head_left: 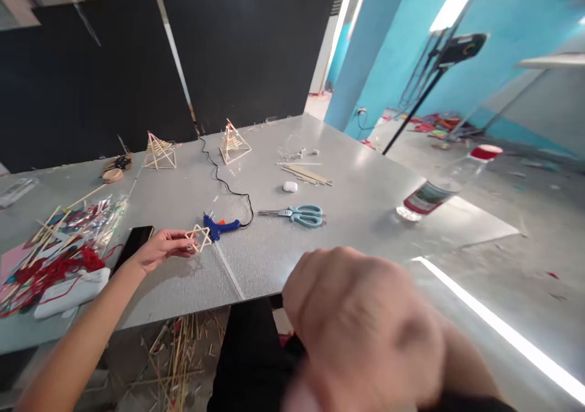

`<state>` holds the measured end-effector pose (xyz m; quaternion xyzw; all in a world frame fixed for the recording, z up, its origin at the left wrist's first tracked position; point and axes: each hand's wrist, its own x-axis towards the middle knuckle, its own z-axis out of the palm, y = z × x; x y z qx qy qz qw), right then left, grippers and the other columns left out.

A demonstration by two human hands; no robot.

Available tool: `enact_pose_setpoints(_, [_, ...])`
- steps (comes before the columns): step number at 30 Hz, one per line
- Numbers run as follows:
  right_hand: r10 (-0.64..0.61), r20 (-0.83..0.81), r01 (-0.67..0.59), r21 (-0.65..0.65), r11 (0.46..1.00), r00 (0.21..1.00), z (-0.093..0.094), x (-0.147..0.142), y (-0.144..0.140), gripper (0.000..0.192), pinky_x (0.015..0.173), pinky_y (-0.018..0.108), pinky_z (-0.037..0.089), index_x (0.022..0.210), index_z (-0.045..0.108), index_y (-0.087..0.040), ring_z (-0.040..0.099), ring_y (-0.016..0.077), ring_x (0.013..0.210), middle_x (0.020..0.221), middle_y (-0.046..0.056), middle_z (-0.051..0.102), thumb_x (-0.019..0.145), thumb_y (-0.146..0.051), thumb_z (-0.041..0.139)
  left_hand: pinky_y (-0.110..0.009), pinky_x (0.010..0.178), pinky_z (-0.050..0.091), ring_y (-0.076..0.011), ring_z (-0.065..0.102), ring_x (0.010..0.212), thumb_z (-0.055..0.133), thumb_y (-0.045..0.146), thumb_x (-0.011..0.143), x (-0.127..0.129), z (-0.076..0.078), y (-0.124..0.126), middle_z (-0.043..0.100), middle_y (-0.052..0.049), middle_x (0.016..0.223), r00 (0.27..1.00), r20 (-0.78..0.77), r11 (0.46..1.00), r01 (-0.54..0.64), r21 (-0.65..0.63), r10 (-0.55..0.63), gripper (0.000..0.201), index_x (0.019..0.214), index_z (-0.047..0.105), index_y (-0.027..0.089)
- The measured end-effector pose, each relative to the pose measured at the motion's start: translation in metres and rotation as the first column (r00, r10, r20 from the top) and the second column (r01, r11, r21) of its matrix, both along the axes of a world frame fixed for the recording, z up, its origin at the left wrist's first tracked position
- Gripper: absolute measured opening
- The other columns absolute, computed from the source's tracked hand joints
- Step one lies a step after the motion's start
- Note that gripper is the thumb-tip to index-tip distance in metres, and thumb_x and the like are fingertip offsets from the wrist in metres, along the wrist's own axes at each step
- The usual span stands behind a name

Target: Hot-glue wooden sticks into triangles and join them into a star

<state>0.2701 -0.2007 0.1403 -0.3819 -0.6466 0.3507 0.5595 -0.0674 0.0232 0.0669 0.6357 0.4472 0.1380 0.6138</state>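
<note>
My left hand (168, 245) pinches a small six-pointed star (198, 239) made of thin wooden sticks, held a little above the grey table. Right beside the star lies a blue hot glue gun (222, 226) with an orange trigger. Close to the camera, my right hand (361, 320) is raised and blurred, its back towards me. Its fingers curl in like a fist, and whatever is inside the palm is hidden. Scissors (301, 214) with light blue handles lie on the table beyond my right hand.
Two stick pyramids (159, 153) stand at the back of the table (269, 259). Yarn (68, 262), sticks and packets crowd the left side, near a dark phone (134, 244). A clear bottle (429, 195), a white case (289, 186) and loose sticks (307, 174) are on the right.
</note>
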Motion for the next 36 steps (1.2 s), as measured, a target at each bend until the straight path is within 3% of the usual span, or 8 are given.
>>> enact_pose_setpoints(2, [0.24, 0.087, -0.24, -0.011, 0.971, 0.967, 0.0, 0.018, 0.028, 0.025, 0.05, 0.034, 0.049, 0.098, 0.08, -0.038, 0.063, 0.0154, 0.049, 0.069, 0.0, 0.073, 0.081, -0.056, 0.08, -0.039, 0.087, 0.061, -0.0191, 0.073, 0.093, 0.071, 0.033, 0.095, 0.011, 0.009, -0.019, 0.074, -0.007, 0.106, 0.999, 0.019, 0.999, -0.04, 0.024, 0.04, 0.029, 0.117, 0.068, 0.013])
enact_pose_setpoints(3, [0.273, 0.085, -0.27, -0.046, 0.962, 0.958, -0.004, 0.026, 0.042, 0.022, 0.051, 0.034, 0.048, 0.106, 0.079, -0.035, 0.059, 0.0141, 0.047, 0.063, -0.001, 0.07, 0.09, -0.049, 0.074, -0.038, 0.086, 0.061, -0.0189, 0.074, 0.09, 0.075, 0.033, 0.091, 0.018, 0.013, -0.029, 0.076, -0.007, 0.102, 0.998, 0.03, 0.997, -0.063, 0.036, 0.062, 0.031, 0.115, 0.07, 0.013])
enact_pose_setpoints(6, [0.153, -0.012, -0.153, -0.181, 0.972, 0.988, -0.028, 0.042, 0.078, 0.03, 0.043, 0.028, 0.034, 0.104, 0.076, -0.024, 0.045, 0.0112, 0.043, 0.051, -0.004, 0.057, 0.094, -0.051, 0.067, -0.031, 0.082, 0.061, -0.0203, 0.077, 0.085, 0.084, 0.035, 0.081, 0.043, 0.024, -0.055, 0.08, -0.011, 0.094, 0.991, 0.062, 0.99, -0.121, 0.069, 0.117, 0.035, 0.108, 0.078, 0.014])
enact_pose_setpoints(11, [0.282, 0.004, -0.271, -0.27, 0.924, 0.959, -0.078, 0.049, 0.113, 0.042, 0.047, 0.026, 0.037, 0.107, 0.073, -0.017, 0.047, 0.0108, 0.048, 0.055, -0.003, 0.057, 0.092, -0.056, 0.066, -0.029, 0.078, 0.062, -0.0202, 0.077, 0.081, 0.085, 0.038, 0.078, 0.095, 0.034, -0.078, 0.08, -0.011, 0.091, 0.987, 0.093, 0.987, -0.136, 0.086, 0.128, 0.036, 0.105, 0.08, 0.015])
enact_pose_setpoints(15, [0.342, 0.012, -0.323, -0.302, 0.897, 0.939, -0.097, 0.044, 0.13, 0.046, 0.048, 0.025, 0.036, 0.112, 0.072, -0.015, 0.047, 0.0105, 0.05, 0.058, -0.003, 0.059, 0.09, -0.056, 0.069, -0.035, 0.082, 0.062, -0.0179, 0.075, 0.083, 0.08, 0.035, 0.086, 0.126, 0.032, -0.084, 0.078, -0.008, 0.093, 0.99, 0.095, 0.987, -0.119, 0.107, 0.109, 0.034, 0.111, 0.074, 0.012])
enact_pose_setpoints(22, [0.366, -0.057, -0.363, -0.338, 0.869, 0.929, -0.112, 0.039, 0.163, 0.044, 0.046, 0.022, 0.04, 0.112, 0.07, -0.014, 0.047, 0.0082, 0.048, 0.061, -0.004, 0.058, 0.095, -0.054, 0.066, -0.04, 0.085, 0.061, -0.0194, 0.069, 0.096, 0.067, 0.034, 0.098, 0.128, 0.015, -0.068, 0.069, -0.007, 0.111, 0.996, 0.072, 0.983, -0.057, 0.174, 0.045, 0.027, 0.116, 0.066, 0.014])
enact_pose_setpoints(29, [0.103, -0.182, -0.153, -0.286, 0.946, 0.978, -0.138, 0.029, 0.185, 0.031, 0.073, 0.034, 0.06, 0.117, 0.064, -0.015, 0.068, 0.0167, 0.084, 0.107, 0.006, 0.068, 0.101, -0.041, 0.062, -0.042, 0.088, 0.06, -0.0216, 0.068, 0.102, 0.065, 0.036, 0.099, 0.121, -0.005, -0.026, 0.067, -0.009, 0.119, 0.99, 0.142, 0.967, -0.048, 0.249, 0.013, 0.032, 0.122, 0.063, 0.015])
enact_pose_setpoints(36, [0.072, -0.145, -0.108, -0.262, 0.959, 0.987, -0.149, 0.033, 0.184, 0.031, 0.067, 0.031, 0.059, 0.114, 0.065, -0.015, 0.066, 0.0144, 0.077, 0.099, 0.004, 0.068, 0.101, -0.042, 0.062, -0.042, 0.088, 0.061, -0.0205, 0.071, 0.098, 0.068, 0.033, 0.097, 0.127, -0.015, -0.012, 0.071, -0.008, 0.112, 0.963, 0.266, 0.965, -0.108, 0.238, 0.042, 0.03, 0.12, 0.066, 0.014])
